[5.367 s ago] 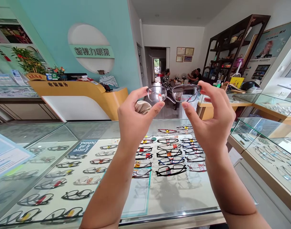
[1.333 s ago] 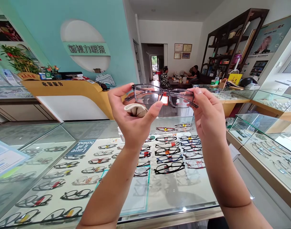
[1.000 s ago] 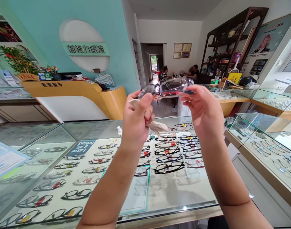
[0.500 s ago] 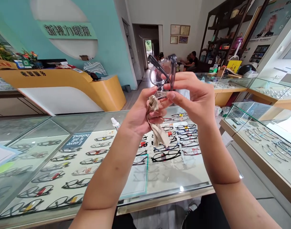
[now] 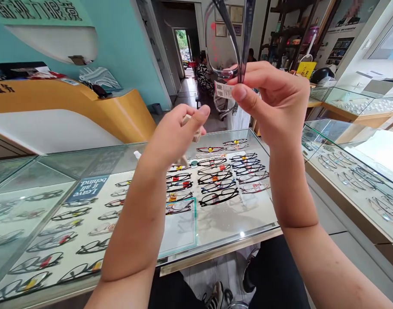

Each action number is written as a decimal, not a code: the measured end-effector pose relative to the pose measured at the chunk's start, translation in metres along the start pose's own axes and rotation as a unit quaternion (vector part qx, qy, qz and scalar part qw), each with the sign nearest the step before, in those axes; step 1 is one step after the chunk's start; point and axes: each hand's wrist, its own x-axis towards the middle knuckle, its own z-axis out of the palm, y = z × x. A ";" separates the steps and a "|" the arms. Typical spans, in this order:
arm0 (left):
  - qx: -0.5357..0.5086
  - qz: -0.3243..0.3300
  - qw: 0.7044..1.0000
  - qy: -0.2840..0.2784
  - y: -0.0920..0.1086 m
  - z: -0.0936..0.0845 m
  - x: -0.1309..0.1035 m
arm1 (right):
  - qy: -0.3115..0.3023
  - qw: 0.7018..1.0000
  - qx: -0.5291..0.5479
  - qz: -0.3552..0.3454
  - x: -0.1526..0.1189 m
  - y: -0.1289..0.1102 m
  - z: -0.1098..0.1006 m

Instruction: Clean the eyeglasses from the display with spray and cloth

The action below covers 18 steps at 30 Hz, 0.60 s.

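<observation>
My right hand (image 5: 275,96) is raised and closed, with thumb and fingers pinching a pair of dark-framed eyeglasses (image 5: 247,34). The glasses are tilted on end, temples pointing up, partly cut off by the top edge. Red marks show on the upper lens, and a small white printed label (image 5: 223,90) hangs by my thumb. Lower and to the left, my left hand (image 5: 170,135) is apart from the glasses. Its fingers are curled around a beige cleaning cloth (image 5: 196,136), mostly hidden by the hand.
Below my hands stands a glass display counter (image 5: 222,225) with rows of eyeglasses inside. A white bottle tip (image 5: 137,155) shows behind my left forearm. Another glass case (image 5: 354,171) is at right, an orange reception desk (image 5: 132,113) at left. People are in the background.
The left hand and cloth have come away from the glasses, moving left and down. The right hand has lifted the glasses higher and closer. The view has shifted rightward and down.
</observation>
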 end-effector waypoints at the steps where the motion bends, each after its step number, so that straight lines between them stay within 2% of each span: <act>1: 0.056 0.016 0.998 0.036 0.001 -0.004 -0.002 | 0.000 1.000 -0.005 -0.010 0.001 0.001 -0.005; 3: 0.130 0.013 0.989 0.073 0.008 -0.010 -0.008 | -0.010 0.999 -0.035 0.011 0.003 0.005 -0.014; 5: 0.174 -0.015 0.981 0.086 0.018 -0.015 -0.015 | -0.021 0.996 -0.066 0.047 0.006 0.013 -0.021; 10: 0.226 -0.027 0.968 0.108 0.038 -0.019 -0.027 | -0.081 0.988 -0.109 0.074 0.005 0.051 -0.028; 12: 0.232 -0.015 0.967 0.105 0.040 -0.018 -0.030 | -0.131 0.977 -0.137 0.099 -0.003 0.071 -0.029; 15: 0.218 0.023 0.971 0.091 0.038 -0.016 -0.031 | -0.225 0.945 -0.197 0.132 -0.022 0.105 -0.035; 18: 0.220 0.046 0.972 0.075 0.035 -0.014 -0.030 | -0.287 0.918 -0.236 0.136 -0.046 0.139 -0.043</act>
